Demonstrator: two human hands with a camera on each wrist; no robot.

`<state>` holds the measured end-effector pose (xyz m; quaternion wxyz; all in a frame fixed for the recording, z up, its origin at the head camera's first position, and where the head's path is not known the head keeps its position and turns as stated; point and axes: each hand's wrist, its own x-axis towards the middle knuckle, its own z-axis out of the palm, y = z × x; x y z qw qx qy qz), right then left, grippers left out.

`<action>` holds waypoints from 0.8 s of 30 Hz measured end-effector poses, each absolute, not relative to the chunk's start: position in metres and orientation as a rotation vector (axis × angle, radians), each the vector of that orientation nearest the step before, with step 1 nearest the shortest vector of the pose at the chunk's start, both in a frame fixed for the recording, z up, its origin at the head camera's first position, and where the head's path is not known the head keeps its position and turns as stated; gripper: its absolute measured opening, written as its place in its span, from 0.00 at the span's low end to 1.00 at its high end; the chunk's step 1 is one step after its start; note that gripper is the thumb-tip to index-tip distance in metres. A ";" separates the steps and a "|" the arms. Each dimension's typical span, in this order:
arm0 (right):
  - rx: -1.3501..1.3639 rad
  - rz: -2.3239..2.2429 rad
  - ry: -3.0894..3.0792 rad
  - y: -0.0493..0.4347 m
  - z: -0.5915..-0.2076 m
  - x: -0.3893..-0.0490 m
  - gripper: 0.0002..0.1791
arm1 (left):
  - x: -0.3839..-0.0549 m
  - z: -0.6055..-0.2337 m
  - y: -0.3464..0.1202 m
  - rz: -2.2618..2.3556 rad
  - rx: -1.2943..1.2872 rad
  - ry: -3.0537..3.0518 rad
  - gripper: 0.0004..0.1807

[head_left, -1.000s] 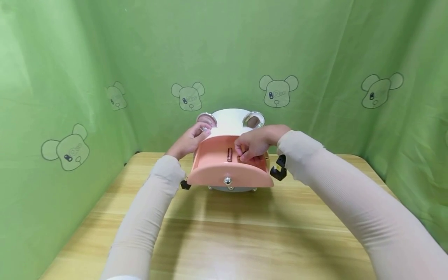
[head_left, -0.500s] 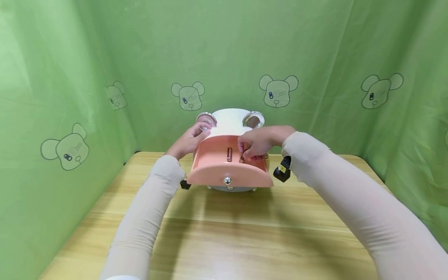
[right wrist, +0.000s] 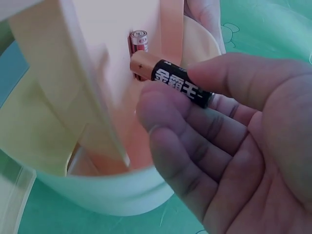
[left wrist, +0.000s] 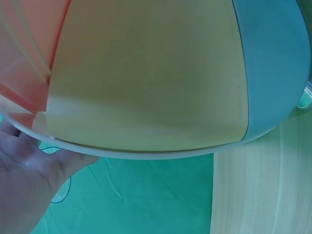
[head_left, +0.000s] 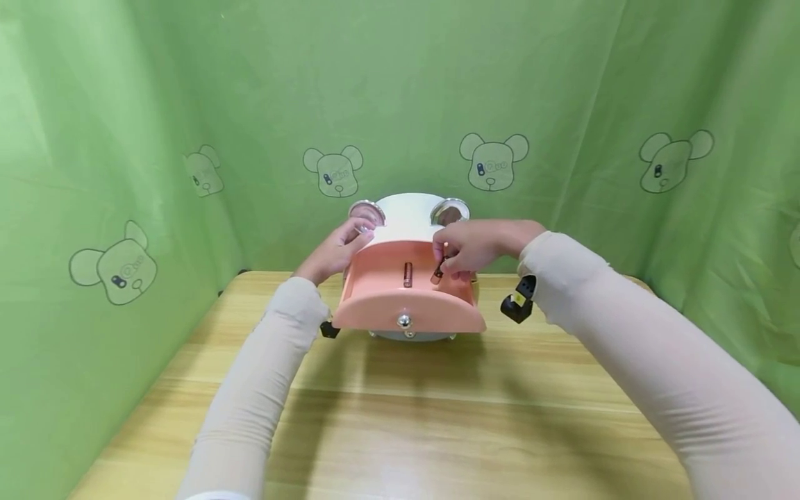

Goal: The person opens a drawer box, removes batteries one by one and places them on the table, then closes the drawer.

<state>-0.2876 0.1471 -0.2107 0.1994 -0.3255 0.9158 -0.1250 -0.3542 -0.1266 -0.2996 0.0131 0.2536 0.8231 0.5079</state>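
Observation:
In the head view, my right hand point(head_left: 478, 244) pinches a black and copper battery point(head_left: 437, 272) between thumb and fingers, above the pulled-out pink drawer point(head_left: 375, 271). The right wrist view shows the battery point(right wrist: 168, 75) tilted, its copper plus end pointing away from my palm. Another battery point(head_left: 408, 275), reddish, lies lengthwise in the drawer. The drawer belongs to a white, rounded storage box point(head_left: 409, 212) with silver discs on top like an alarm clock's bells. My left hand point(head_left: 334, 251) rests against the box's upper left side by the left silver disc point(head_left: 367, 212).
The box stands on a wooden table point(head_left: 400, 430) toward its back edge. Green curtains point(head_left: 400, 83) with bear-head outlines surround the table on the back and sides. A silver knob point(head_left: 404, 321) sticks out of the drawer front. Black wrist cameras hang near both wrists.
My right hand has lifted the battery off the drawer floor and shifted slightly up and right, tilting it. My left hand and the reddish battery stay in place.

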 end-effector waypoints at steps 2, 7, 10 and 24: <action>-0.926 -0.337 2.588 0.149 -0.210 -0.288 0.04 | -0.354 -0.299 -0.127 1.581 0.787 2.564 0.18; -0.945 -0.310 2.654 0.155 -0.208 -0.287 0.04 | -0.352 -0.298 -0.128 1.587 0.791 2.553 0.18; -0.947 -0.335 2.666 0.158 -0.206 -0.285 0.04 | -0.352 -0.297 -0.127 1.593 0.796 2.549 0.18; -0.971 -0.402 2.722 0.174 -0.208 -0.284 0.03 | -0.351 -0.297 -0.126 1.593 0.764 2.547 0.17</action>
